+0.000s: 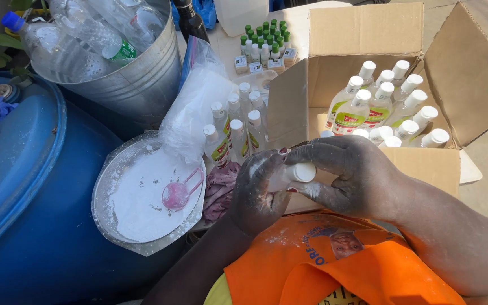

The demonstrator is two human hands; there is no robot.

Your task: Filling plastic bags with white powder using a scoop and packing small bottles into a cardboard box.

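Low in the middle, the left hand (258, 195) and right hand (348, 175) both grip tight one small white-capped bottle (292, 174), near one pink scoop (179, 193).

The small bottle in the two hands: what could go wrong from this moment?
1. Both the left hand and right hand are dusted with white powder, so the small bottle may slip or its white cap may seat badly.
2. The pink scoop lies loose on the tray of powder close to the left forearm; a bump could spill it.
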